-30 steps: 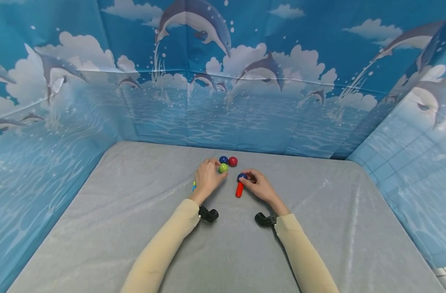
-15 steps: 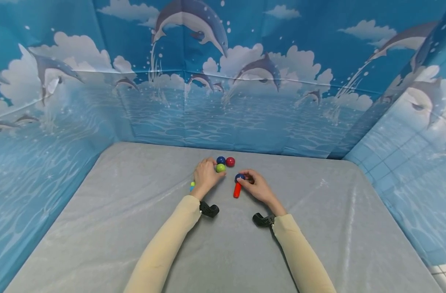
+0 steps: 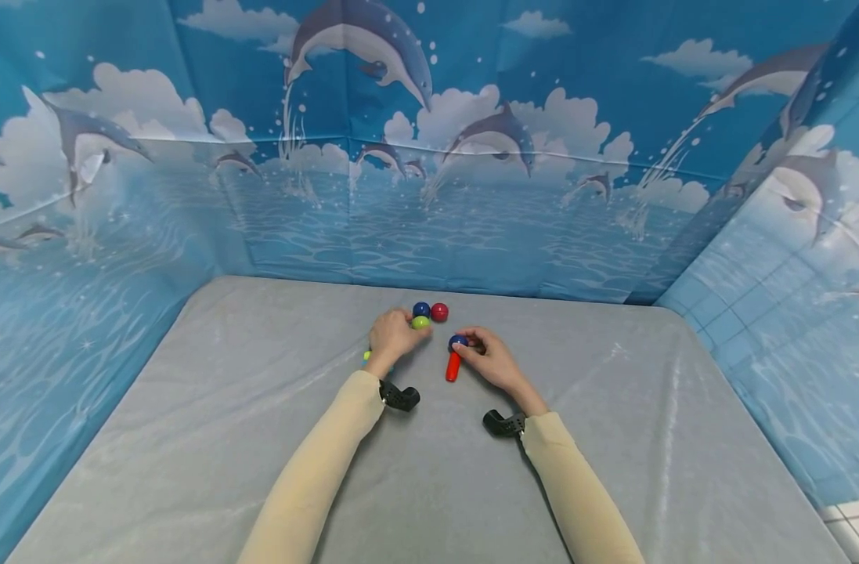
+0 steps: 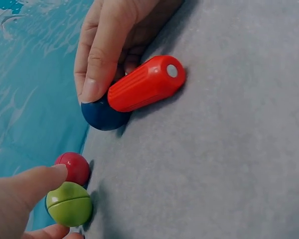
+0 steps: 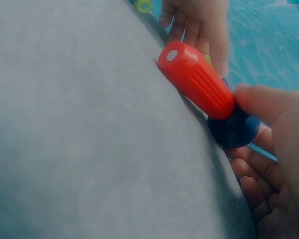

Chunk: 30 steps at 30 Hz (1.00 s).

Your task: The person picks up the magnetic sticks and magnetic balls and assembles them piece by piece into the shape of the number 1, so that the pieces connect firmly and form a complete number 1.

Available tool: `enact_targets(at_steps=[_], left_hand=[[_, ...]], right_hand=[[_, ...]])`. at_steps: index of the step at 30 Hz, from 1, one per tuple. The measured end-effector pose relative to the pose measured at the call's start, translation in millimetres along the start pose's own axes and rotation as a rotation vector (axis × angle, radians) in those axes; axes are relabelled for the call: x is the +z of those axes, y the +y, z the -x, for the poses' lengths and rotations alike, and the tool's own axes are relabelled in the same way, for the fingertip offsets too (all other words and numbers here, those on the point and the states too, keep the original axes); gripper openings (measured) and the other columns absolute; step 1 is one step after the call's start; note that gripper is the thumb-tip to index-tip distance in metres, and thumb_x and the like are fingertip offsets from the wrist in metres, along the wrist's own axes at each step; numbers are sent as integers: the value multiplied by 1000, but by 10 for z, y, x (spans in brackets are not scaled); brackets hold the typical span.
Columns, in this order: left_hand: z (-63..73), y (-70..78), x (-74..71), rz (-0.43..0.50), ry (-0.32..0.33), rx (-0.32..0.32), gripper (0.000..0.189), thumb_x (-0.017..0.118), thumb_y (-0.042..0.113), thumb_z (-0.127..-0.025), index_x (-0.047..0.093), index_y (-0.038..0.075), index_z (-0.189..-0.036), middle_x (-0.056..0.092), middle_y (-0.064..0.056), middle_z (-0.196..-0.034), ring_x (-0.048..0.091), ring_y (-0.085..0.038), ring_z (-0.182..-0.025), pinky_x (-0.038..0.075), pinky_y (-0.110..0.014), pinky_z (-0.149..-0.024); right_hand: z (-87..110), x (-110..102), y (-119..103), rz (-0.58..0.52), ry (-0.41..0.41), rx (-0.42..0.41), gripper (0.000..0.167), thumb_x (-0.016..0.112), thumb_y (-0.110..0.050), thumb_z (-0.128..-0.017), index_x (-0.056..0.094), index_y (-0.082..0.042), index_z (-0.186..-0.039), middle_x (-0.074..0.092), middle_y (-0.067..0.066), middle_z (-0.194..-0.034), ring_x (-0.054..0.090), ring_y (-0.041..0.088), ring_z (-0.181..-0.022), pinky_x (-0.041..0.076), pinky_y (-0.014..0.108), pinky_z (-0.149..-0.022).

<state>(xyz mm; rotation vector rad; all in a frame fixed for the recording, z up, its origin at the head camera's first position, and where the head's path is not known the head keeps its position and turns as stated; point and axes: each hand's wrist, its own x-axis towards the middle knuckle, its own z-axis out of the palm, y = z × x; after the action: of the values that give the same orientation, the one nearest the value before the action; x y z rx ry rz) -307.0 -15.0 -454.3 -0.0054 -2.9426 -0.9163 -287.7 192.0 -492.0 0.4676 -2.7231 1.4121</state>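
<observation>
My right hand pinches a dark blue ball between thumb and fingers. A red ribbed rod, with a pale round spot on its end, meets that ball and points toward me. My left hand is beside a lime green ball, thumb and fingers fairly straight on either side of it; whether they press on it I cannot tell. Just behind the green ball are a second dark blue ball and a red ball, the three close together on the grey cloth.
A small yellow and blue piece lies partly hidden beside the left wrist. Grey cloth covers the table. A blue dolphin-print curtain hangs behind it and at both sides.
The left hand has lowered a little around the green ball, covering more of it. The right hand keeps hold of the blue ball with the red rod. The head view has shifted slightly.
</observation>
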Motion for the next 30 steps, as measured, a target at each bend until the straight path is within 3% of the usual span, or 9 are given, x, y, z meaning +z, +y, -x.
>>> enact_targets(at_steps=[11, 30], left_hand=[[-20, 5, -9, 41, -43, -39, 41, 68, 52, -81, 65, 12, -90, 56, -3, -80, 52, -22, -75, 40, -33, -58], [-19, 10, 45, 22, -39, -18, 40, 65, 47, -85, 65, 8, -92, 56, -7, -89, 50, -28, -88, 41, -37, -67]], right_hand=[[1, -5, -3, 9, 1, 4, 37, 63, -30, -93, 60, -4, -120, 59, 10, -107, 55, 23, -92, 45, 39, -83], [10, -7, 15, -4, 5, -23, 34, 64, -26, -93, 61, -5, -119, 60, 10, -105, 54, 23, -90, 44, 37, -81]])
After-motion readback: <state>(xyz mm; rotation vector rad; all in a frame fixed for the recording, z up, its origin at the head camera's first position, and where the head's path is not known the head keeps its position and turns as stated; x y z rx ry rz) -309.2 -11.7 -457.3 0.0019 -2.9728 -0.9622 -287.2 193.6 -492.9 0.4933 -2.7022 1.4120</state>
